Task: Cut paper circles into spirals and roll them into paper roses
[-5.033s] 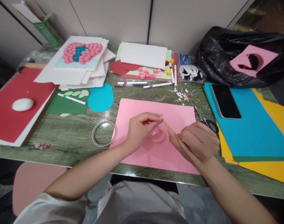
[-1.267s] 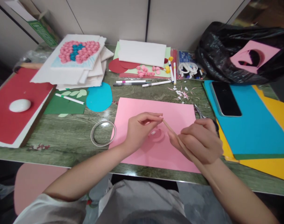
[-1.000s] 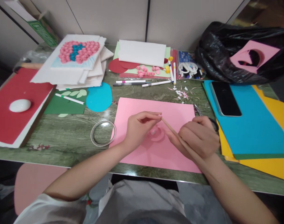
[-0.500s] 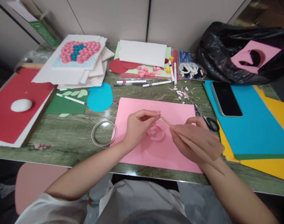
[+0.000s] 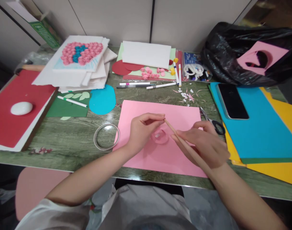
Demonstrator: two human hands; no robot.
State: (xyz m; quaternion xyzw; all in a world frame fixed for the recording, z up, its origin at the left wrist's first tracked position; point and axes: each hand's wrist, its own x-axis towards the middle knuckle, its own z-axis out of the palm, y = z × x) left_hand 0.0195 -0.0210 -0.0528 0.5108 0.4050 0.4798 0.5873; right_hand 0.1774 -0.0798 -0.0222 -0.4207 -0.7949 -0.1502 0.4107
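A thin wooden stick (image 5: 184, 145) runs diagonally over a pink sheet (image 5: 179, 111) on the table. My right hand (image 5: 203, 145) is closed round the stick's middle. My left hand (image 5: 143, 129) pinches at the stick's far tip, where a curl of a pink paper spiral (image 5: 160, 136) rises from the sheet. The rest of the spiral lies on the sheet under both hands. What exactly sits between my left fingertips is too small to make out.
Scissors (image 5: 214, 123) lie just right of my right hand. A tape ring (image 5: 106, 136) sits left of the pink sheet. A phone (image 5: 232, 100) rests on blue and yellow sheets (image 5: 268, 127). Markers (image 5: 146, 85), rolled pink pieces (image 5: 149, 72) and a white board with pink rosettes (image 5: 80, 52) lie behind.
My right hand has shifted its grip on the stick, fingers spreading then curling again. The stick's tip has stayed at my left fingertips. The view wobbled slightly.
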